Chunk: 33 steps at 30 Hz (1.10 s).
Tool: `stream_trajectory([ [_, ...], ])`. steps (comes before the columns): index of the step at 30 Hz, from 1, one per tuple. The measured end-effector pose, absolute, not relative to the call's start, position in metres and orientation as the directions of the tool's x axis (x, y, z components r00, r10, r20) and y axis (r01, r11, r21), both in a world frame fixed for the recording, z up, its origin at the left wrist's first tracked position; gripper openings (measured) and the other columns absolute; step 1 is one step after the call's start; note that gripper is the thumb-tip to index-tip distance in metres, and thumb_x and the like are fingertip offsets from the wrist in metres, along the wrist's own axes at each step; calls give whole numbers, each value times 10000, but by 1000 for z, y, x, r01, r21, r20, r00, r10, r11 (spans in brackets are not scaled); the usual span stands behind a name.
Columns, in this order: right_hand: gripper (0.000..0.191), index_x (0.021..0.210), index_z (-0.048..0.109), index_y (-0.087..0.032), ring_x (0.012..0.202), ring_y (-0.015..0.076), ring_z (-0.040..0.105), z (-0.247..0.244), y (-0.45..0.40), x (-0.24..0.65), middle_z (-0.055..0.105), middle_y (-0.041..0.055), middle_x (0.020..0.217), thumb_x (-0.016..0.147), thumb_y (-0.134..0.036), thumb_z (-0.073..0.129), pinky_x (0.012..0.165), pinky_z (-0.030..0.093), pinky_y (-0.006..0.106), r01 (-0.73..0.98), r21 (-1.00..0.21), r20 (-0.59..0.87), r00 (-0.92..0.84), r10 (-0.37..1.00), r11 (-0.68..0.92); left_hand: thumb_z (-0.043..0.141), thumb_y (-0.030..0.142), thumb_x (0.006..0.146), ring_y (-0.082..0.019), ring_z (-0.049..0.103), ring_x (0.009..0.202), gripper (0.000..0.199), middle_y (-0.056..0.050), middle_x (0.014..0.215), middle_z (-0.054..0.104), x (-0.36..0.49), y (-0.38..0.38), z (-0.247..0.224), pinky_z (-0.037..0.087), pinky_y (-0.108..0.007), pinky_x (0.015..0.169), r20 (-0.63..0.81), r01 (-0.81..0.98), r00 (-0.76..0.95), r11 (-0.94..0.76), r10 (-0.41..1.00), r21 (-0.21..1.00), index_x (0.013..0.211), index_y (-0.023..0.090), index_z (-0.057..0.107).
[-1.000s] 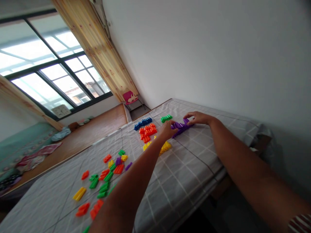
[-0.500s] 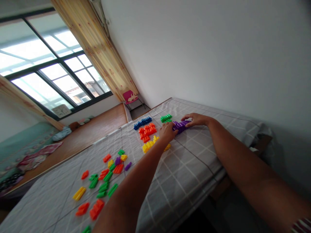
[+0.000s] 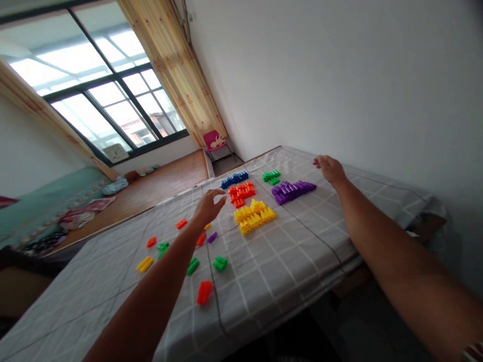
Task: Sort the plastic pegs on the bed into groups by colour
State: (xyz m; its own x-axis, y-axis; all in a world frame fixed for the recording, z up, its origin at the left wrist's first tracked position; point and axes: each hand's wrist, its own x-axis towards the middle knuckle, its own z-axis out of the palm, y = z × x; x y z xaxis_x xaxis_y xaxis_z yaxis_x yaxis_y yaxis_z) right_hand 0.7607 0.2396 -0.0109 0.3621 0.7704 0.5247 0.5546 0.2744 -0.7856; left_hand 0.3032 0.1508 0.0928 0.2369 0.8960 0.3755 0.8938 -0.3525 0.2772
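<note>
My left hand is raised over the table left of the orange pile, thumb and fingers apart, holding nothing. Off to the right, my right hand hovers beyond the purple pile, its fingers bent and partly hidden; no block shows in it. Yellow blocks are grouped nearest the front. Blue blocks and green blocks form groups farther back. Loose pieces lie on the left, among them an orange one, a green one and a purple one.
A grey checked cloth covers the table, which meets the white wall on the right. Behind it are a pink chair, a curtain and a window. Bedding lies at the left.
Both hands have left the purple pile: the left moved left past the orange pile, the right moved back and right. The view has shifted, and the yellow pile is now uncovered.
</note>
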Motion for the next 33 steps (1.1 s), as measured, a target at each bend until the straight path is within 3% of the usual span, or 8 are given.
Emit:
stream_trajectory([
  [6,409,969,632,-166,709,182,662,-24,239,762,726,97,917,941,-406,301,754,502,342,661,-731,572,457,681,170,496,406,816,-233,651,1010,384,-77,1057,719,189,100,76,496,-358,908,225,912,23,-112,974,394,1055,176,690],
  [11,371,1200,547,-139,929,240,647,-12,224,750,688,170,1090,921,-224,317,874,478,409,795,-580,748,436,500,175,527,415,771,-235,657,1003,380,-57,1031,734,120,54,60,495,-356,915,203,899,-106,6,973,439,1022,197,710],
  [14,404,1270,501,-155,992,253,627,11,211,713,654,163,1167,909,-174,321,904,472,436,827,-484,828,326,457,286,544,412,751,-233,667,966,366,-58,1002,742,89,34,52,505,-345,894,181,894,-114,21,977,447,987,198,724],
  [17,406,1317,472,-220,943,242,632,38,193,648,626,125,1223,935,-226,333,813,515,395,776,-420,835,128,535,470,532,376,760,-220,667,960,344,-56,1023,739,71,23,44,506,-329,895,176,902,-91,6,980,433,978,195,727],
  [20,344,1222,555,-216,919,227,630,59,175,569,649,108,1157,928,-274,386,762,532,355,696,-370,806,-89,586,615,526,327,772,-218,665,966,328,-59,1045,732,67,16,36,504,-329,900,176,919,-61,-14,982,395,994,191,725],
  [23,297,1128,624,-191,974,237,627,65,161,492,672,105,1099,893,-286,469,883,506,406,586,-240,729,-417,543,774,527,282,791,-216,646,1026,312,-65,1091,717,70,12,31,482,-332,939,196,937,-40,-32,980,349,1022,194,717],
  [26,292,1131,642,-195,1097,252,595,56,153,432,669,104,1155,870,-245,521,986,451,439,434,-145,541,-718,438,889,529,255,804,-217,634,1058,309,-74,1125,703,66,7,29,470,-329,959,198,947,-74,7,977,321,1045,192,711],
  [33,466,1222,624,-224,1125,236,609,25,164,355,651,78,1243,776,-98,584,952,485,363,559,-203,194,-782,592,804,561,249,775,-215,646,1008,302,-62,1104,707,33,-15,23,491,-323,922,165,933,-154,89,974,349,1030,213,720],
])
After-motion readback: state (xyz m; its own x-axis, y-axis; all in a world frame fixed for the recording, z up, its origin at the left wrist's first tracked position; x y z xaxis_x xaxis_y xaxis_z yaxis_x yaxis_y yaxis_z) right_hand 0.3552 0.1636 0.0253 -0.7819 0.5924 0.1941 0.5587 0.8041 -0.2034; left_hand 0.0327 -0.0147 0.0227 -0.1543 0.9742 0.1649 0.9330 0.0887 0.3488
